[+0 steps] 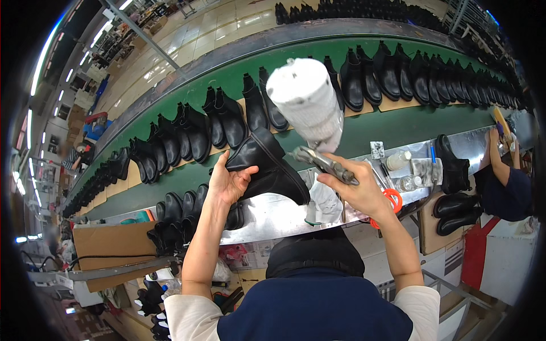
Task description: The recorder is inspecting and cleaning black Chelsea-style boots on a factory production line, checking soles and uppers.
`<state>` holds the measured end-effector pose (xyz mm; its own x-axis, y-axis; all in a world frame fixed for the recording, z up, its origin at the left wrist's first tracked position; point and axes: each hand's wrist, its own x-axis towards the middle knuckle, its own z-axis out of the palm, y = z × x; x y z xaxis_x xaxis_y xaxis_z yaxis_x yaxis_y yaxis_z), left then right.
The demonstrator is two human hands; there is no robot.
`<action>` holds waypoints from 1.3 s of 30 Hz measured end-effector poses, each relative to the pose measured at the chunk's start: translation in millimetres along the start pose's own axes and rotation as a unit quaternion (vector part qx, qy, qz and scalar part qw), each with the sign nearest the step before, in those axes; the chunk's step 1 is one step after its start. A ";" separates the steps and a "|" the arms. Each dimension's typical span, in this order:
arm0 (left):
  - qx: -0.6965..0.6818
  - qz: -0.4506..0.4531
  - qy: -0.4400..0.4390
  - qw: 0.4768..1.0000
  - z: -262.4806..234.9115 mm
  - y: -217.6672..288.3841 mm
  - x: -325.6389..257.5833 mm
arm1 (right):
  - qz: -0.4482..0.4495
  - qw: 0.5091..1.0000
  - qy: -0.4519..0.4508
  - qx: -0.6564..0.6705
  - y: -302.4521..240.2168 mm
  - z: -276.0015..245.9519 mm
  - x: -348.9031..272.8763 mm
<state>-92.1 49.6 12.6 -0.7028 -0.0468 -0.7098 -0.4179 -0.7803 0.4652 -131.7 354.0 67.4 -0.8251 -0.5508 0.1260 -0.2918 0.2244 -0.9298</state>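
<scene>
My left hand grips a black ankle boot by its shaft, fingers bent round it. The boot is tilted on its side above the metal bench, its sole edge facing right. My right hand is closed round the handle of a metal spray gun. A large white cup, apparently wrapped, sits on top of the gun. The gun's nozzle end points left at the boot, a small gap apart. No spray can be made out. Below the gun lies a crumpled white cloth.
Beyond the bench, a green conveyor carries a long row of black boots on cardboard. Clear bottles and an orange ring lie right of my hand. More boots stand at left. A co-worker is at far right.
</scene>
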 end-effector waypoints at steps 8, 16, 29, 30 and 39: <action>-0.037 -0.019 -0.021 0.999 -8.9 3.1 1.5 | -0.018 1.000 0.018 0.016 4.5 -0.5 -16.4; -0.003 -0.017 -0.020 1.000 6.7 1.1 0.8 | -0.074 0.997 0.023 -0.007 18.7 7.6 -12.2; 0.505 0.191 0.083 0.838 -29.6 -84.8 -42.4 | 0.226 0.937 0.266 -0.029 70.5 -88.8 -125.8; 0.631 0.248 0.054 0.733 -45.8 -93.9 -36.9 | 0.188 0.920 0.338 -0.057 93.0 -102.0 -137.3; 0.620 0.323 0.163 0.696 -130.7 -137.1 -29.6 | 0.252 0.914 0.314 -0.056 330.7 -231.1 -161.3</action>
<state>61.3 76.4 -99.3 -0.8914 -0.4348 -0.1279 -0.3923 0.5986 0.6984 -207.0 702.8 -180.5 -0.9733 0.2061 -0.1014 0.1821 0.4232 -0.8876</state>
